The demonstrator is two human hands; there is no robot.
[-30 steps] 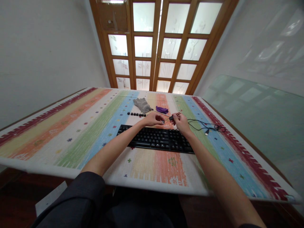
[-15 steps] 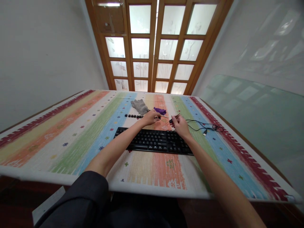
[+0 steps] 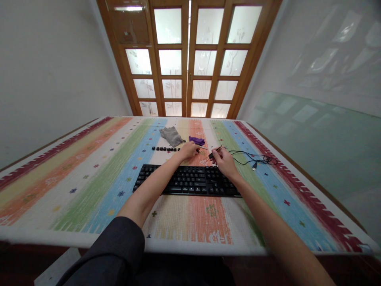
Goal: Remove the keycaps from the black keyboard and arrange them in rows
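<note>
My left hand [image 3: 189, 151] reaches past the keyboard, its fingers pinched around what looks like a black keycap [image 3: 197, 151] low over the cloth. Left of it runs a row of black keycaps [image 3: 161, 149], partly hidden by the hand. A thin dark strip shows just beyond these fingertips. My right hand [image 3: 224, 159] is closed on a keycap puller with a black body [image 3: 211, 155] and thin wires pointing down-left. Another slim brownish piece sticks up from the same fingers. Below both hands lies the black keyboard [image 3: 193, 183], partly covered by my forearms.
A grey glove-like cloth [image 3: 171, 136] and a purple cloth [image 3: 197, 140] lie beyond my left hand. To the right is a coiled black cable [image 3: 262, 159] with a USB plug [image 3: 254, 166]. A striped tablecloth [image 3: 101, 178] covers the table; wooden glazed doors [image 3: 187, 59] stand behind.
The view has shifted slightly, so the keyboard sits a little lower and further left. Both hands stay in nearly the same places, with their fingers still closed.
</note>
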